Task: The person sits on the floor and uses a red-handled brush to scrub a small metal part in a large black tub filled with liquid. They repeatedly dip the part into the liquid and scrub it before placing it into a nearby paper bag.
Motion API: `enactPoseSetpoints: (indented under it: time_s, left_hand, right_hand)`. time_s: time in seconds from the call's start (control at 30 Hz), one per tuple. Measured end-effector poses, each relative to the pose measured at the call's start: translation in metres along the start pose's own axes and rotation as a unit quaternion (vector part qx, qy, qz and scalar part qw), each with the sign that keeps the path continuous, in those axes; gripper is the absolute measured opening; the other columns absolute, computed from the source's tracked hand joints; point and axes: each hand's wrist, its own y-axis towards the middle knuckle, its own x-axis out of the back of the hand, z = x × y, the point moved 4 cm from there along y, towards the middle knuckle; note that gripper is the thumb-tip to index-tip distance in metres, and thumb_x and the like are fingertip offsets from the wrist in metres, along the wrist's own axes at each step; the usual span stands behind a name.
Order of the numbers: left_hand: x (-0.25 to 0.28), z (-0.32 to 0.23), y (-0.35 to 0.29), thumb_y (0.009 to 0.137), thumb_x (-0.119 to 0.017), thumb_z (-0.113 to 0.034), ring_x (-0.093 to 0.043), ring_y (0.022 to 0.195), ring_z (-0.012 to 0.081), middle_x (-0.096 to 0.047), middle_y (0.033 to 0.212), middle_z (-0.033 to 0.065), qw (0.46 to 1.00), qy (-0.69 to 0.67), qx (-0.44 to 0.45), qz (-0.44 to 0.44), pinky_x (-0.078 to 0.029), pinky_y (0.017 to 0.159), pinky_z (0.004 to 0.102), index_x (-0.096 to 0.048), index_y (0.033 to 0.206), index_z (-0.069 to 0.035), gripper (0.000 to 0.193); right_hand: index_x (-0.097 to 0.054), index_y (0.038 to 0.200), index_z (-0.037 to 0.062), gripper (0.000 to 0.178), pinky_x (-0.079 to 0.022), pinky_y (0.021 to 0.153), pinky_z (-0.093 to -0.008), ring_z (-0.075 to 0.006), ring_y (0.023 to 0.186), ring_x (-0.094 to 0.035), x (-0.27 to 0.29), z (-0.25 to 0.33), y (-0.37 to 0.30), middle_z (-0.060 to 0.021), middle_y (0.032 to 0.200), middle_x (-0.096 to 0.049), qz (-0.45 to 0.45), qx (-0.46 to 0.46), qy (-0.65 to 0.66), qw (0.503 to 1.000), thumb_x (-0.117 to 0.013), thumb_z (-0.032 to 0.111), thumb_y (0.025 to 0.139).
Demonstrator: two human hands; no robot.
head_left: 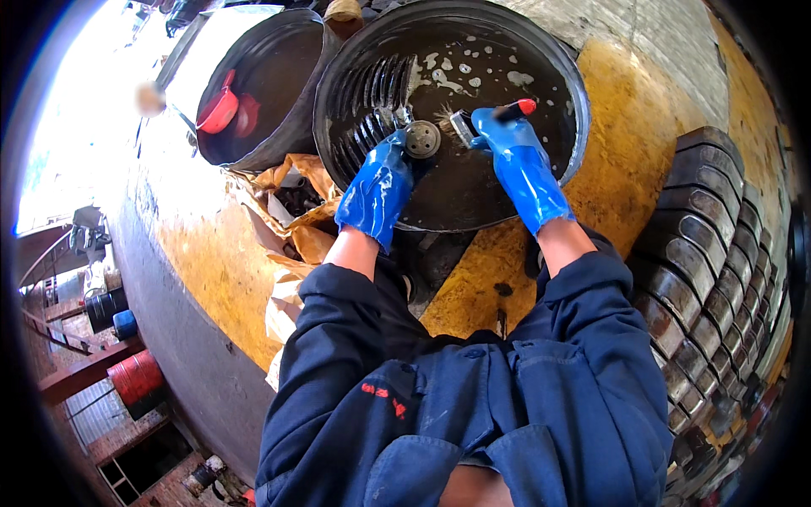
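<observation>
Both my hands wear wet blue rubber gloves. In my left hand (384, 177) is a grey metal part whose round end disc (422, 139) has several small holes; the rest of it is hidden by the glove. My right hand (514, 156) grips a paint brush (462, 127) with a metal band, frayed pale bristles and a dark, red-tipped handle. The bristles point left toward the disc, a small gap apart. Below both hands is a large round metal tub (579, 93) of dark, foamy liquid. Dark ribbed metal parts (372, 84) stand in it at its left side.
A second metal tub (317, 80) of brown liquid, with a red plastic dipper (218, 110), stands at the left. Torn brown paper sacking (312, 241) holding dark parts lies nearer me. Stacked curved metal pieces (688, 237) rise at my right. Drums (135, 376) stand far left.
</observation>
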Motion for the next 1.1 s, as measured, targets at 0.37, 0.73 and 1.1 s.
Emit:
enactPoseSetpoints:
  time_s: [0.37,0.73,1.1]
  left_hand:
    - [-0.032,-0.023,-0.004,0.102,-0.054,-0.024,-0.069,0.106,0.0300,-0.070,0.120,0.0148,0.855,-0.379,0.322,-0.149,-0.057,0.094,0.0428,-0.065,0.127,-0.007,0.033]
    - [-0.017,-0.001,0.013,0.103,-0.043,-0.061,-0.067,0.109,0.0407,-0.065,0.133,0.0152,0.874,-0.376,0.302,-0.050,-0.056,0.089,0.0535,-0.054,0.141,-0.019,0.058]
    - [-0.013,0.000,0.015,0.101,-0.047,-0.060,-0.067,0.113,0.0348,-0.067,0.130,0.0152,0.881,-0.368,0.289,-0.067,-0.053,0.099,0.0549,-0.059,0.138,-0.007,0.066]
  right_hand:
    - [-0.071,0.098,0.0011,0.035,-0.054,0.071,-0.0307,-0.0158,0.076,-0.067,-0.036,-0.011,-0.011,-0.0081,0.086,-0.072,0.047,0.011,0.191,0.980,-0.072,0.035,0.090]
    - [-0.074,0.108,0.0104,0.040,-0.053,0.088,-0.0428,-0.0378,0.100,-0.070,0.008,-0.018,0.013,-0.0207,0.099,-0.073,-0.017,0.000,-0.283,0.959,-0.058,0.043,0.091]
    - [-0.073,0.110,0.0086,0.022,-0.056,0.085,-0.0328,-0.0149,0.094,-0.072,-0.026,0.015,-0.022,-0.0064,0.099,-0.077,0.156,0.219,0.036,0.962,-0.070,0.023,0.094]
